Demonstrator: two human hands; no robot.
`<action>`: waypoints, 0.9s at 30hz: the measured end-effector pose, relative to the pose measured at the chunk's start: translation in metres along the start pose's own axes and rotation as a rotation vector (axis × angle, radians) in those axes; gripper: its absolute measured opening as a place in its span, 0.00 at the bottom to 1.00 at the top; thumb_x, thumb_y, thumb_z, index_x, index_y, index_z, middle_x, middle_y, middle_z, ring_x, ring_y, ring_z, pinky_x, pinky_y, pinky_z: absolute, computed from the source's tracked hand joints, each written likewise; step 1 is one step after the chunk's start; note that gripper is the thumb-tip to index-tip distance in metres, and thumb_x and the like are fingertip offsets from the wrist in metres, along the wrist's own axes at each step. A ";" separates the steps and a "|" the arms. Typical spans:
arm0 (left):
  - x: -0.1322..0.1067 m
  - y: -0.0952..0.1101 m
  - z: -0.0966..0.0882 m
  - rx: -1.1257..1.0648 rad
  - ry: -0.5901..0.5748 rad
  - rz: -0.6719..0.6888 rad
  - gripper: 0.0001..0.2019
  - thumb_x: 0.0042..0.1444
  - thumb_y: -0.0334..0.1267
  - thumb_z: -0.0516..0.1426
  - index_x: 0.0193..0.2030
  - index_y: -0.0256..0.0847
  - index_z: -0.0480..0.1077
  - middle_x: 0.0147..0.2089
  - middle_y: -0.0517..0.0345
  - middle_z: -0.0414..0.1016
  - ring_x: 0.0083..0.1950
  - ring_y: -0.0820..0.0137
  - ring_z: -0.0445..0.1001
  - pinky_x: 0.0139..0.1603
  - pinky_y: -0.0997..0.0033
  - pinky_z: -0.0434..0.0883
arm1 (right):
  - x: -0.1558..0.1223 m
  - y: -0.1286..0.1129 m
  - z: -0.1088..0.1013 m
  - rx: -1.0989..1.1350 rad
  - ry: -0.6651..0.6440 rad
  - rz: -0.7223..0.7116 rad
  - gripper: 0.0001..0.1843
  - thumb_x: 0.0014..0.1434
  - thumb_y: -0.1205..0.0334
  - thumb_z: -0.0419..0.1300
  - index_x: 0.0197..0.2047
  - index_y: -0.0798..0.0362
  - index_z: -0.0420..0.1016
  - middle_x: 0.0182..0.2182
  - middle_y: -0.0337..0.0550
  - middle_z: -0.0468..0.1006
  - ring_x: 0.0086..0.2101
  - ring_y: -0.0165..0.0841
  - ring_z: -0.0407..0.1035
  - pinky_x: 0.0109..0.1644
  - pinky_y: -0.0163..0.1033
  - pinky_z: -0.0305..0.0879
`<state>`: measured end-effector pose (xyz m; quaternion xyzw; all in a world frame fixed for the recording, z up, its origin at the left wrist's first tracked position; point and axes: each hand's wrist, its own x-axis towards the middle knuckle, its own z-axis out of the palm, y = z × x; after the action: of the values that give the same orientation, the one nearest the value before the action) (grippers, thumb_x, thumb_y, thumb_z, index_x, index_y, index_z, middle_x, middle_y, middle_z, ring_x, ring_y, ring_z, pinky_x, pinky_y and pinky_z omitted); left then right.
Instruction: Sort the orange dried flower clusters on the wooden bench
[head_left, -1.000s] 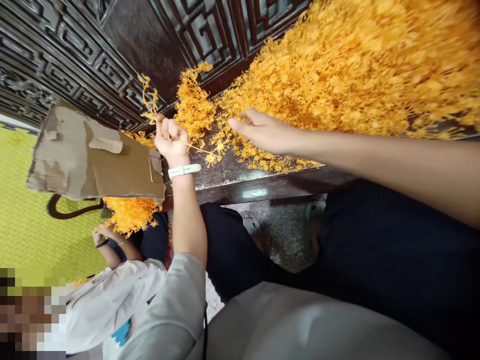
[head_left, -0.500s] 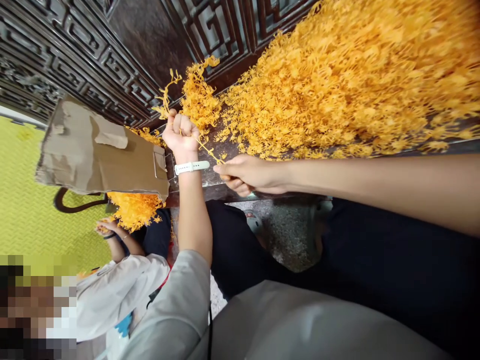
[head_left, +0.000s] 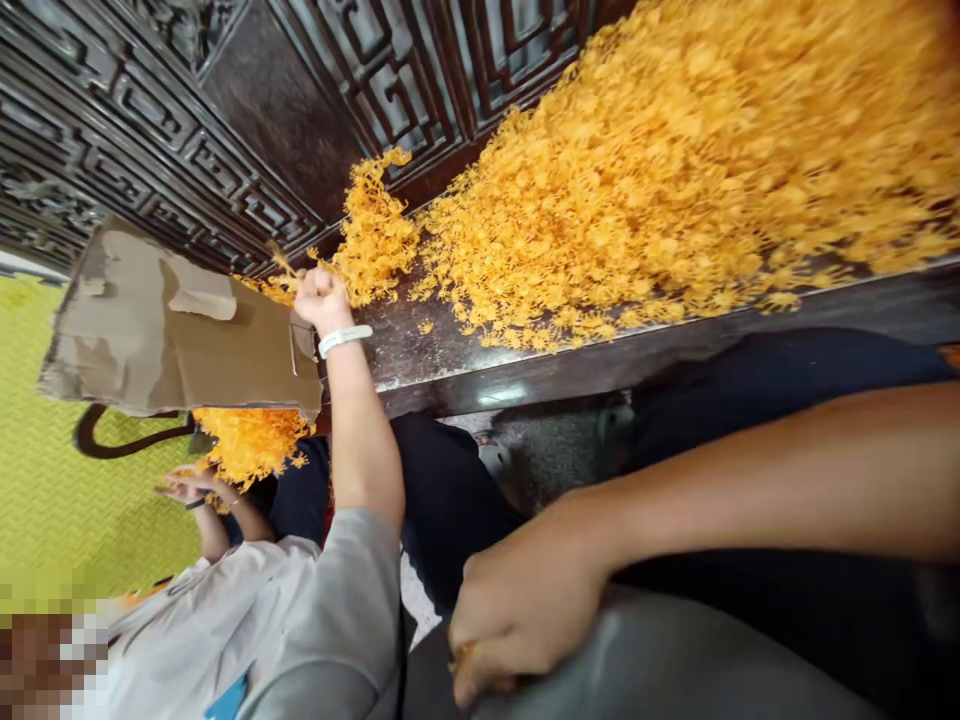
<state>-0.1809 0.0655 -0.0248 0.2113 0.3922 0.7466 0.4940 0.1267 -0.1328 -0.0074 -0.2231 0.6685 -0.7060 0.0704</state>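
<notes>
One large orange pile (head_left: 675,180), one small clump (head_left: 375,238)

Both lie on one dark bench (head_left: 450,350). Left hand (head_left: 322,298) clenches one orange strand (head_left: 282,260), tip poking out near one cardboard box (head_left: 187,345). Right hand (head_left: 532,595) curls by grey shirt (head_left: 660,650); cannot tell whether it grips anything.

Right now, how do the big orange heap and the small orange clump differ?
Size: the big orange heap is far larger than the small orange clump.
Extent: the heap runs along the bench to the picture's right edge; the clump is a narrow bunch.
Place: the clump lies beside the left hand, nearer the cardboard box; the heap lies farther from that box.
Shared: both are tangles of orange, spindly pieces.
</notes>
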 end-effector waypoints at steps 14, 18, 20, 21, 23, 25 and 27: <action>-0.052 -0.016 0.036 0.165 -0.186 0.103 0.28 0.82 0.45 0.38 0.39 0.44 0.75 0.25 0.62 0.50 0.23 0.73 0.53 0.23 0.79 0.60 | -0.042 0.018 -0.112 0.554 1.238 0.041 0.22 0.59 0.45 0.68 0.46 0.52 0.69 0.29 0.40 0.74 0.22 0.28 0.57 0.24 0.36 0.53; -0.063 -0.024 0.045 0.250 -0.239 -0.034 0.26 0.81 0.47 0.39 0.45 0.45 0.77 0.28 0.59 0.60 0.25 0.74 0.62 0.27 0.77 0.68 | -0.045 0.043 -0.115 0.011 1.414 0.185 0.27 0.58 0.54 0.74 0.54 0.52 0.68 0.23 0.31 0.68 0.22 0.28 0.59 0.27 0.36 0.52; -0.069 -0.031 0.049 0.307 -0.292 -0.060 0.26 0.80 0.51 0.40 0.51 0.46 0.78 0.33 0.54 0.70 0.31 0.71 0.73 0.34 0.73 0.75 | -0.047 0.049 -0.121 -0.077 1.346 0.255 0.23 0.62 0.52 0.73 0.52 0.53 0.72 0.21 0.31 0.69 0.21 0.28 0.59 0.27 0.37 0.51; -0.072 -0.034 0.050 0.338 -0.326 -0.068 0.25 0.78 0.53 0.42 0.54 0.46 0.78 0.37 0.51 0.74 0.37 0.68 0.78 0.39 0.69 0.79 | -0.047 0.049 -0.124 -0.088 1.282 0.290 0.17 0.65 0.53 0.71 0.47 0.54 0.75 0.20 0.32 0.69 0.20 0.27 0.59 0.27 0.37 0.51; -0.078 -0.039 0.052 0.390 -0.406 -0.094 0.24 0.74 0.55 0.47 0.60 0.47 0.77 0.47 0.47 0.81 0.51 0.58 0.83 0.50 0.57 0.82 | -0.044 0.040 -0.126 -0.134 1.187 0.317 0.13 0.69 0.58 0.66 0.34 0.55 0.74 0.19 0.34 0.68 0.20 0.25 0.57 0.28 0.37 0.51; -0.080 -0.041 0.049 0.420 -0.480 -0.139 0.23 0.67 0.55 0.54 0.61 0.48 0.77 0.53 0.45 0.83 0.60 0.51 0.82 0.59 0.46 0.80 | -0.044 0.015 -0.121 -0.292 1.139 0.266 0.19 0.71 0.65 0.63 0.26 0.55 0.70 0.18 0.33 0.66 0.22 0.24 0.58 0.29 0.36 0.53; -0.077 -0.036 0.040 0.453 -0.514 -0.186 0.20 0.58 0.49 0.60 0.55 0.50 0.81 0.52 0.49 0.86 0.61 0.50 0.81 0.63 0.43 0.78 | -0.052 -0.023 -0.111 -0.532 1.082 0.157 0.20 0.70 0.69 0.64 0.25 0.56 0.69 0.21 0.33 0.68 0.26 0.24 0.62 0.33 0.34 0.58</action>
<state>-0.0992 0.0183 -0.0234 0.4599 0.4282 0.5151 0.5830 0.1323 -0.0085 0.0022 0.2077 0.7773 -0.5206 -0.2856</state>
